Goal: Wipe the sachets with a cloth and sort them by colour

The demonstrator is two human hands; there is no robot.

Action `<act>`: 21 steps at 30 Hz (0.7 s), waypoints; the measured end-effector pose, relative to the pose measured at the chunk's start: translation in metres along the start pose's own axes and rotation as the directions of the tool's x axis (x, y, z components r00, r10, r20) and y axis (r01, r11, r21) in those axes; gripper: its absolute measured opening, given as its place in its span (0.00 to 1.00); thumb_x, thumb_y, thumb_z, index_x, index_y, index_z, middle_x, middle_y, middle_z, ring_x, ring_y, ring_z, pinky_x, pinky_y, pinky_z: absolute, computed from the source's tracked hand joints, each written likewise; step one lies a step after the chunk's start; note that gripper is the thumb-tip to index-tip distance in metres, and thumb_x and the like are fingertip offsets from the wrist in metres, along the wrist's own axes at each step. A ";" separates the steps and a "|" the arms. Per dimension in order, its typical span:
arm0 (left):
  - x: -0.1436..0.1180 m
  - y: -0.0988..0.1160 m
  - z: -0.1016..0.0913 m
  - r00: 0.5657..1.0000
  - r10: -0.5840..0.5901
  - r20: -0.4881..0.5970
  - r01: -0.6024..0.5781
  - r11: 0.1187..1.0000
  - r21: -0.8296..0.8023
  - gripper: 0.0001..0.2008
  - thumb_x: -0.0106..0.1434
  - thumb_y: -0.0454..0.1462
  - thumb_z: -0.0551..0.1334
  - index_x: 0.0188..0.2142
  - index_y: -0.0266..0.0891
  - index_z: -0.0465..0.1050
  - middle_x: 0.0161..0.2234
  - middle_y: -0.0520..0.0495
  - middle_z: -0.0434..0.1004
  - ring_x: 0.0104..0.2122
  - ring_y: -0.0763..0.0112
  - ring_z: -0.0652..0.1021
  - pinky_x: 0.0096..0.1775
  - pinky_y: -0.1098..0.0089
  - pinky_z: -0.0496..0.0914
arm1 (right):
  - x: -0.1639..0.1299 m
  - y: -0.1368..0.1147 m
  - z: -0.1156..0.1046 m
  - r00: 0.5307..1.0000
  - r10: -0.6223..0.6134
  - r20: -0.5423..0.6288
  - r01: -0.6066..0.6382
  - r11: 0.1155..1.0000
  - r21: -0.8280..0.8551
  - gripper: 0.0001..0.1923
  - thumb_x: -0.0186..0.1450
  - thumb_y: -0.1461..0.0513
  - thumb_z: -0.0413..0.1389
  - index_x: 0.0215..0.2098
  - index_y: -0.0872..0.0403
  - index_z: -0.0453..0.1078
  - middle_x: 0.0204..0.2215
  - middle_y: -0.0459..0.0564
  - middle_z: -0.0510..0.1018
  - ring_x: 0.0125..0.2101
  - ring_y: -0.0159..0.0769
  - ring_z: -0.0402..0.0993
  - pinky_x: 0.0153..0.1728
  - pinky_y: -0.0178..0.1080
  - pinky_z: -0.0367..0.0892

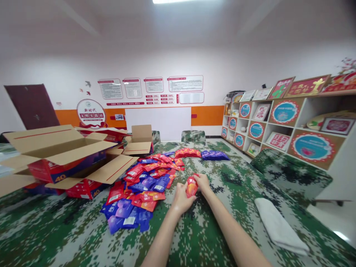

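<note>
Between my two hands, just above the camouflage tablecloth (222,185), is a red packet (191,187) with pale lettering. My left hand (181,198) grips its left and lower side, the thumb reaching across toward the bottom. The fingers of my right hand (203,183) pinch its upper right edge. Left of my hands lies a loose heap of red packets (151,198) and blue packets (122,208), many overlapping. Beyond my hands stand a neat row of red packets (188,152) and, touching its right end, a row of blue packets (214,155).
Open cardboard boxes (69,148) with raised flaps crowd the left of the table. A folded white cloth (278,224) lies at the right. Camouflage-covered chairs (289,172) stand beyond the table edges. A shelf unit (261,126) lines the right wall.
</note>
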State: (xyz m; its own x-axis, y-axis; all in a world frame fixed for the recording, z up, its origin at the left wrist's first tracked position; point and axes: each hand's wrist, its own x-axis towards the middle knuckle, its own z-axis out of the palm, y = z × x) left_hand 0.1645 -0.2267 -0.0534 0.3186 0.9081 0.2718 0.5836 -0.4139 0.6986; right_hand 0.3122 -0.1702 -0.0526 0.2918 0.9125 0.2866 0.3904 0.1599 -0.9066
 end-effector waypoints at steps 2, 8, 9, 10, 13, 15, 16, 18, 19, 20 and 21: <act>-0.002 0.001 0.014 0.999 0.015 0.041 -0.016 1.000 0.024 0.32 0.50 0.40 0.63 0.54 0.35 0.60 0.45 0.44 0.59 0.47 0.62 0.66 0.53 0.67 0.58 | 0.003 0.006 -0.011 0.999 -0.023 0.029 0.026 0.992 -0.126 0.15 0.56 0.55 0.51 0.17 0.55 0.69 0.15 0.46 0.73 0.21 0.33 0.69 0.24 0.33 0.62; -0.008 -0.003 0.026 0.996 -0.009 0.094 -0.006 0.987 0.159 0.32 0.52 0.42 0.60 0.56 0.40 0.57 0.52 0.40 0.58 0.53 0.53 0.61 0.54 0.59 0.54 | 0.017 0.016 -0.010 0.985 -0.086 0.151 0.141 0.901 -0.410 0.15 0.60 0.60 0.47 0.22 0.55 0.71 0.22 0.51 0.76 0.30 0.35 0.72 0.36 0.34 0.64; -0.009 -0.003 0.023 0.996 -0.015 0.089 -0.001 0.984 0.177 0.33 0.52 0.43 0.60 0.57 0.40 0.56 0.54 0.39 0.56 0.55 0.51 0.59 0.55 0.57 0.53 | 0.018 0.018 -0.009 0.982 -0.094 0.162 0.157 0.885 -0.438 0.15 0.61 0.60 0.46 0.26 0.56 0.73 0.26 0.53 0.78 0.34 0.36 0.73 0.39 0.35 0.64; -0.011 -0.003 0.020 0.996 -0.014 0.091 -0.004 0.982 0.191 0.35 0.52 0.43 0.60 0.59 0.40 0.54 0.57 0.38 0.53 0.57 0.49 0.56 0.55 0.56 0.52 | 0.017 0.021 -0.009 0.982 -0.101 0.162 0.166 0.872 -0.460 0.15 0.61 0.61 0.46 0.33 0.57 0.73 0.32 0.55 0.78 0.39 0.38 0.72 0.44 0.38 0.63; -0.017 -0.003 0.007 0.983 0.066 0.169 -0.097 0.979 0.182 0.41 0.52 0.43 0.59 0.63 0.40 0.45 0.64 0.40 0.40 0.62 0.51 0.43 0.58 0.55 0.46 | 0.006 0.031 -0.014 0.961 -0.207 0.184 0.273 0.820 -0.504 0.22 0.61 0.64 0.44 0.53 0.61 0.64 0.52 0.61 0.68 0.55 0.44 0.59 0.55 0.46 0.54; -0.022 -0.003 0.000 0.951 0.170 0.258 -0.214 0.965 0.152 0.41 0.54 0.43 0.58 0.64 0.40 0.41 0.65 0.45 0.34 0.63 0.57 0.38 0.60 0.58 0.41 | -0.008 0.036 -0.019 0.901 -0.319 0.292 0.428 0.760 -0.490 0.26 0.62 0.64 0.44 0.59 0.61 0.56 0.59 0.60 0.58 0.60 0.44 0.51 0.58 0.49 0.50; -0.025 -0.003 -0.002 0.931 0.211 0.297 -0.262 0.954 0.143 0.40 0.56 0.43 0.57 0.64 0.40 0.40 0.65 0.46 0.33 0.63 0.60 0.38 0.60 0.60 0.40 | -0.015 0.037 -0.020 0.862 -0.356 0.360 0.498 0.729 -0.470 0.27 0.63 0.63 0.43 0.60 0.60 0.54 0.61 0.59 0.56 0.61 0.43 0.49 0.59 0.49 0.49; -0.030 -0.004 -0.004 0.904 0.243 0.353 -0.311 0.939 0.149 0.38 0.58 0.44 0.54 0.64 0.38 0.39 0.65 0.47 0.34 0.63 0.63 0.40 0.61 0.62 0.39 | -0.026 0.039 -0.020 0.808 -0.352 0.472 0.561 0.703 -0.437 0.26 0.64 0.62 0.41 0.61 0.60 0.53 0.61 0.58 0.54 0.61 0.41 0.48 0.60 0.47 0.49; -0.031 -0.005 -0.004 0.898 0.241 0.368 -0.316 0.935 0.159 0.37 0.59 0.44 0.54 0.64 0.38 0.40 0.65 0.47 0.35 0.63 0.63 0.41 0.61 0.62 0.39 | -0.029 0.040 -0.020 0.796 -0.328 0.508 0.565 0.703 -0.432 0.26 0.65 0.61 0.41 0.61 0.61 0.54 0.61 0.57 0.54 0.61 0.40 0.48 0.60 0.47 0.48; -0.033 -0.006 -0.003 0.896 0.238 0.375 -0.319 0.932 0.170 0.36 0.60 0.45 0.53 0.64 0.38 0.40 0.65 0.47 0.36 0.63 0.64 0.42 0.61 0.63 0.38 | -0.032 0.041 -0.019 0.790 -0.305 0.532 0.563 0.705 -0.432 0.26 0.66 0.61 0.40 0.60 0.61 0.54 0.61 0.57 0.55 0.61 0.40 0.48 0.61 0.46 0.48; -0.034 -0.007 -0.002 0.896 0.238 0.374 -0.322 0.930 0.179 0.36 0.60 0.45 0.53 0.64 0.38 0.40 0.65 0.47 0.37 0.63 0.64 0.43 0.61 0.63 0.38 | -0.033 0.042 -0.017 0.785 -0.292 0.547 0.562 0.707 -0.429 0.26 0.66 0.60 0.39 0.60 0.61 0.54 0.61 0.57 0.55 0.61 0.40 0.48 0.61 0.46 0.47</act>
State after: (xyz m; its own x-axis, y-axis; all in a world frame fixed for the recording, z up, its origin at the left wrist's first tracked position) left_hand 0.1485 -0.2545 -0.0663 0.7042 0.6912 0.1623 0.5738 -0.6887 0.4433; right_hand 0.3342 -0.2000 -0.0944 -0.3628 0.8753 0.3198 0.8149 0.4644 -0.3467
